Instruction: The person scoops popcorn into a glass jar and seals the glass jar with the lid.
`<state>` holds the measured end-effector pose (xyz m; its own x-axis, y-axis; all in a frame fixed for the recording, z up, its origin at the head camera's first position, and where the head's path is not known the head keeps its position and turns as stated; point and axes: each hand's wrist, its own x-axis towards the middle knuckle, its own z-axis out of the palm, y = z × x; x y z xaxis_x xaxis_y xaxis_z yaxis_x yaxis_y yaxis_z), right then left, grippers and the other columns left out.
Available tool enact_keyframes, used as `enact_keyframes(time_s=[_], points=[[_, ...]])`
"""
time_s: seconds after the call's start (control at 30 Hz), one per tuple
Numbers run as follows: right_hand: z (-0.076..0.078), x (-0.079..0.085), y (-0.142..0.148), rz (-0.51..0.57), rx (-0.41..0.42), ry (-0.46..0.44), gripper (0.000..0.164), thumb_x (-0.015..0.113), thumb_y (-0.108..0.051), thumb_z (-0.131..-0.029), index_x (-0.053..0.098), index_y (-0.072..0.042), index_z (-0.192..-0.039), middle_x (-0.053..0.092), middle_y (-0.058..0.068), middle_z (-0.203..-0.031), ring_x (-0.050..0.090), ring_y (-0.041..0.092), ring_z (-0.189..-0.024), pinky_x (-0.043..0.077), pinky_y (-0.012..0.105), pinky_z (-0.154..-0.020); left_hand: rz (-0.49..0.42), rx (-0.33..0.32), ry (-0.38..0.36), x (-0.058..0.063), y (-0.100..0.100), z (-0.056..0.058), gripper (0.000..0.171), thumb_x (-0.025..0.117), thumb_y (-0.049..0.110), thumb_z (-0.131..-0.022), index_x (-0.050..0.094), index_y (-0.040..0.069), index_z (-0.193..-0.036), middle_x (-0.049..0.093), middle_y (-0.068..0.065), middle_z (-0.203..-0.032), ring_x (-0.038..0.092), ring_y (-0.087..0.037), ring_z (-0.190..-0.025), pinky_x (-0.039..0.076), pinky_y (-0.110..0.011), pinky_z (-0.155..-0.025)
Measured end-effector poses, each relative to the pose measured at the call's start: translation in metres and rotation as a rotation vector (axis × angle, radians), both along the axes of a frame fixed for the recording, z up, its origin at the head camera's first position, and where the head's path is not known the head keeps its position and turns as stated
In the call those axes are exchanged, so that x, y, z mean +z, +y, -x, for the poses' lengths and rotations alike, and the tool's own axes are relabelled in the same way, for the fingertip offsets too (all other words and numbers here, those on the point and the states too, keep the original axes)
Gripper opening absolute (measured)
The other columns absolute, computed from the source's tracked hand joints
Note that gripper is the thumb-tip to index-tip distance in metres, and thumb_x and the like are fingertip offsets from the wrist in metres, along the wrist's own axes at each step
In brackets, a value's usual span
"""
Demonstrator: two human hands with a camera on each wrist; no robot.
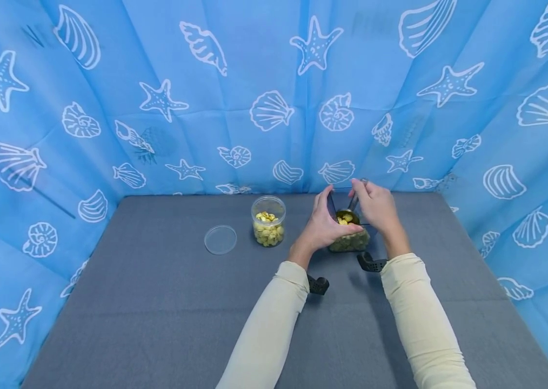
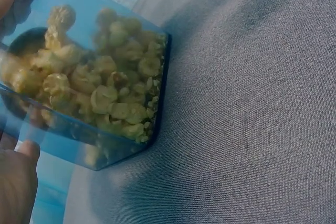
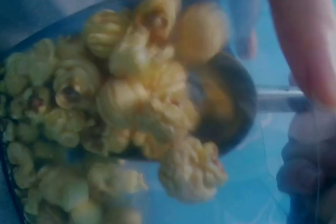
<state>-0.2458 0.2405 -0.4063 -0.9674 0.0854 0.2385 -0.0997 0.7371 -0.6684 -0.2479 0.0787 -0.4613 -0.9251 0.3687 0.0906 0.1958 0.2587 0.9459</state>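
My left hand grips the rim of a clear, bluish, straight-sided container, fingers at the far side and thumb along the near side. Pale yellow popcorn fills its lower part. My right hand holds the handle of a metal ladle from above. The ladle's round, dark bowl is inside the container, heaped with popcorn. In the right wrist view, one large piece hangs over the bowl's edge. Part of the ladle's handle is hidden behind my right fingers.
Left of the container stands a clear round jar, partly filled with popcorn and lidless. A clear round lid lies on the grey tabletop beside it. A blue curtain with shell and starfish prints hangs right behind the table's far edge.
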Motion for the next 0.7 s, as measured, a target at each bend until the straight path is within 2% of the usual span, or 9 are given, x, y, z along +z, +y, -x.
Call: enact_keyframes(time_s=[0.13,0.4,0.7], points=[[-0.0006,0.0007,-0.0011,-0.036,0.047,0.008,0.063,0.033,-0.057,-0.108,0.069,-0.007,-0.094,0.042,-0.003,-0.055,0.038,0.020,-0.050,0.035,0.036,-0.053,0.009,0.004,0.016,-0.0001,0.0001,-0.0003,0.118,0.089,0.037,-0.079,0.009,0.026,-0.165,0.017,-0.008,-0.168,0.034,-0.030,-0.148,0.042,-0.052,-0.115],[-0.0009,-0.0002,0.0013,0.114,-0.015,-0.031,0.067,0.036,-0.067,-0.103,0.068,-0.009,-0.095,0.039,-0.005,-0.056,0.034,0.016,-0.050,0.032,0.034,-0.047,0.019,0.007,-0.002,-0.0008,0.0005,-0.0018,0.120,0.090,0.041,-0.077,0.009,0.030,-0.165,0.019,-0.007,-0.167,0.032,-0.030,-0.151,0.040,-0.054,-0.117],[-0.0004,0.0042,0.0026,0.114,-0.017,-0.038,0.064,0.039,-0.067,-0.102,0.069,-0.011,-0.094,0.040,-0.005,-0.058,0.034,0.015,-0.049,0.033,0.035,-0.048,0.024,0.025,0.006,-0.0004,0.0022,-0.0007,0.120,0.091,0.039,-0.076,0.009,0.028,-0.165,0.021,-0.006,-0.166,0.034,-0.031,-0.150,0.041,-0.055,-0.116]])
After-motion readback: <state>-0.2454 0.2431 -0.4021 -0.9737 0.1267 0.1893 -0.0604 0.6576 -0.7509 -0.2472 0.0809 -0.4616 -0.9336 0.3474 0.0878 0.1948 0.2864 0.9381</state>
